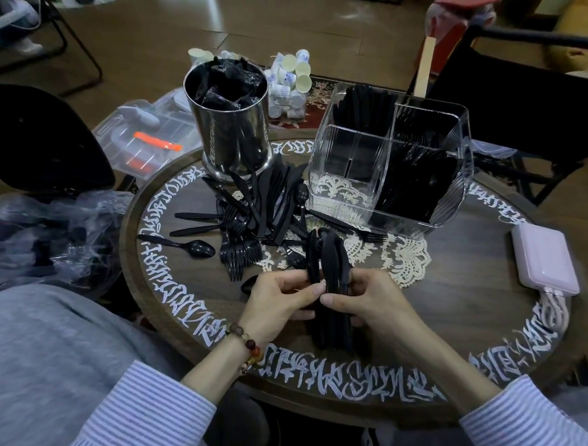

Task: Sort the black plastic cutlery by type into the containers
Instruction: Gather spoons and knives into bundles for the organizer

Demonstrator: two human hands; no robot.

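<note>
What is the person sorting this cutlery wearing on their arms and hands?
Both hands are bare, with no gloves or rings that I can make out. The left hand has a beaded bracelet at the wrist, with brown, red and orange round beads. Both forearms come out of long striped sleeves, fine blue-and-white stripes, pushed back from the wrists. The right hand shows no bracelet or watch.

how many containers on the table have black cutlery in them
2. The steel cylinder stands at the table's far left, stuffed with wrapped cutlery; the clear divided box sits far right, two compartments filled, its front-left one apparently empty. None seems hidden.
</note>
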